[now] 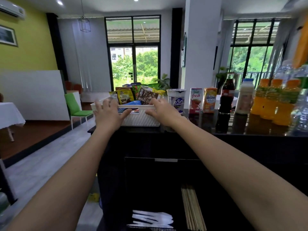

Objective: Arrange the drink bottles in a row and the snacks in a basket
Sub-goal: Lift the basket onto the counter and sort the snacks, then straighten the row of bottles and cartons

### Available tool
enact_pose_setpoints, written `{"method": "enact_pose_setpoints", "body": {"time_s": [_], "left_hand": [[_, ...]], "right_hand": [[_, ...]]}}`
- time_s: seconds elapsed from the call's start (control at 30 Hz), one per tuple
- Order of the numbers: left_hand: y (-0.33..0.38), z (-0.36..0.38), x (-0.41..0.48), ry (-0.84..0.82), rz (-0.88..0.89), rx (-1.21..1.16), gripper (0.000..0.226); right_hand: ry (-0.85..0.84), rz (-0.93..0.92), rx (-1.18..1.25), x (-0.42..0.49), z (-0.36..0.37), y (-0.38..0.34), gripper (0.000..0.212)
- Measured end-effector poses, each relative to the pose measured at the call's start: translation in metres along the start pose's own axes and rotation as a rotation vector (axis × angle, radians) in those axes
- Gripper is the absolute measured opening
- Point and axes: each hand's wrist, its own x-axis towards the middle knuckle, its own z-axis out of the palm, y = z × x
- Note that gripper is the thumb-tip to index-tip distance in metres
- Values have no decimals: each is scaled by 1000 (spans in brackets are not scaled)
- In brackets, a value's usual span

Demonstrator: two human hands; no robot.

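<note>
A white plastic basket (141,118) stands on the left end of the black counter (208,129), filled with several snack packets (146,95). My left hand (109,114) grips its near rim on the left, fingers over the edge. My right hand (160,112) grips the same rim on the right. To the right of the basket a row runs along the counter: a white cup (176,100), a red juice carton (195,100), an orange juice carton (209,100), a cola bottle (227,94), a white milk bottle (245,96) and orange juice bottles (275,102).
Clear water bottles (300,110) stand at the far right edge. Below the counter an open dark compartment holds white plastic cutlery (151,219) and wooden skewers (192,209). A green chair (76,109) and a white-clothed table (10,114) stand to the left.
</note>
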Motion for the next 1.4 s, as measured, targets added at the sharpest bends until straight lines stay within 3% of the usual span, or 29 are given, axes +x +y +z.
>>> {"method": "enact_pose_setpoints", "body": {"time_s": [0.3, 0.53, 0.67, 1.07, 1.4], "left_hand": [[4, -9, -13, -88, -1, 32, 76], [21, -8, -29, -80, -35, 58, 80], [50, -4, -48, -98, -16, 13, 87], [166, -11, -105, -183, 36, 164, 72], [264, 1, -155, -448, 200, 224, 67]], "right_hand": [[-107, -41, -166, -18, -12, 4, 51], [-93, -106, -172, -50, -16, 32, 78], [-152, -124, -283, -74, -27, 54, 72], [-282, 12, -311, -151, -76, 155, 71], [-360, 49, -314, -192, -106, 217, 71]]}}
